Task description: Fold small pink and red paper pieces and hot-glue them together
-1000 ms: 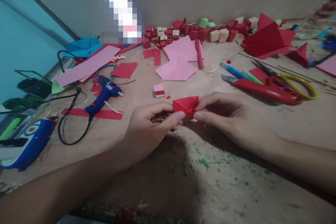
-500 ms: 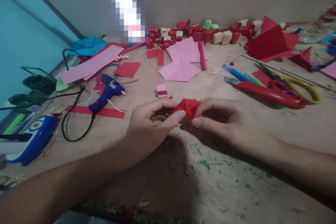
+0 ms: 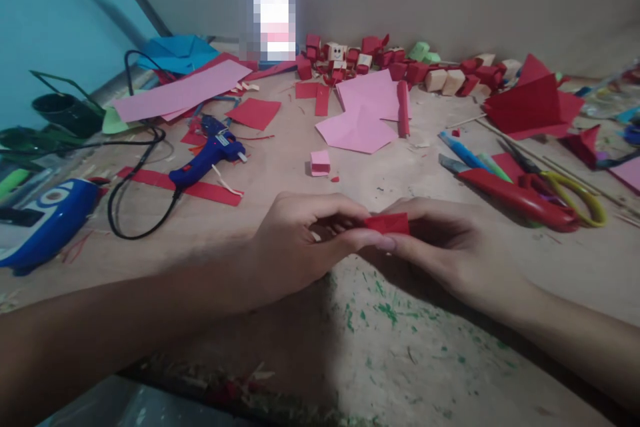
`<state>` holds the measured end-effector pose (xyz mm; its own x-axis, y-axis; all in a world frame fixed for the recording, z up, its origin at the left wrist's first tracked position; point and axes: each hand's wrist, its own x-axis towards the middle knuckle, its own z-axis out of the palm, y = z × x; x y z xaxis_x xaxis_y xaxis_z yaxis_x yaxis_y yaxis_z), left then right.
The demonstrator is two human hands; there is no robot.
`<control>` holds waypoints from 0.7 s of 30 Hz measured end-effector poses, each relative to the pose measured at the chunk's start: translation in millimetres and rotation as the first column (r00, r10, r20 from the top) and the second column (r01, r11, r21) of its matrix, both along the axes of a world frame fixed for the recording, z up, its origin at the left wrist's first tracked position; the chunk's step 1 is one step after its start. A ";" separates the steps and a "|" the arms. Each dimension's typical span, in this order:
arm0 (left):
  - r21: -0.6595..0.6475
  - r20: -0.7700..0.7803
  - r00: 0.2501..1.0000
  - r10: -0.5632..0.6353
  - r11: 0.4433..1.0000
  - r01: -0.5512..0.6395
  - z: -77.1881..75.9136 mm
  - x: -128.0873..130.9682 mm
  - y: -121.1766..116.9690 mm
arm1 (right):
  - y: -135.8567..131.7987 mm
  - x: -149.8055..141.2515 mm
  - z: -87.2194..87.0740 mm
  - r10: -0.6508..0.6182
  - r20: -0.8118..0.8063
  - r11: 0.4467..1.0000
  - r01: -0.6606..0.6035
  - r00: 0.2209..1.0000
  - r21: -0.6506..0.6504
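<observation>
Between my two hands is a small folded piece of red paper [image 3: 389,221], its top edge straight and level. My left hand [image 3: 305,247] pinches its left end between thumb and fingers. My right hand [image 3: 445,240] grips the right end, with the two thumb tips meeting at the paper's near side. The fingers behind the paper are partly hidden. Just beyond my hands sits a small pink paper cube [image 3: 320,163], with a tiny red scrap [image 3: 335,179] beside it.
A blue glue gun [image 3: 207,160] with a black cord lies left on a red strip [image 3: 135,177]. Yellow-handled scissors [image 3: 575,197] and a red-handled cutter [image 3: 515,197] lie right. Pink sheets [image 3: 357,130] and several small paper blocks [image 3: 435,80] are farther back.
The red paper has gone from a peaked, faceted shape to a flatter, straight-edged one. My thumbs have come together. The camera view has shifted slightly.
</observation>
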<state>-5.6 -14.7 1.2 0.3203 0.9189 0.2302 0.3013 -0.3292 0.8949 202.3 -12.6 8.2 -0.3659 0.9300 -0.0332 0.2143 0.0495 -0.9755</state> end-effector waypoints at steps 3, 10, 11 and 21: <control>-0.002 0.014 1.000 -0.008 1.000 0.008 -0.6 0.0 -0.1 | 0.8 -0.3 -1.4 0.016 -0.013 1.000 -0.016 1.000 0.006; -0.136 0.118 0.993 -0.014 0.990 0.030 1.4 2.0 -0.4 | 1.5 1.5 -3.8 0.017 -0.075 0.998 -0.022 0.997 -0.060; -0.178 0.154 0.988 -0.005 0.984 0.033 0.8 2.7 -0.1 | 1.6 2.0 -3.4 0.018 -0.092 0.997 -0.025 0.996 -0.076; -0.415 0.341 0.939 -0.037 0.891 0.186 -2.0 1.7 9.7 | 1.3 0.8 1.9 -0.044 -0.070 0.997 0.039 0.997 -0.071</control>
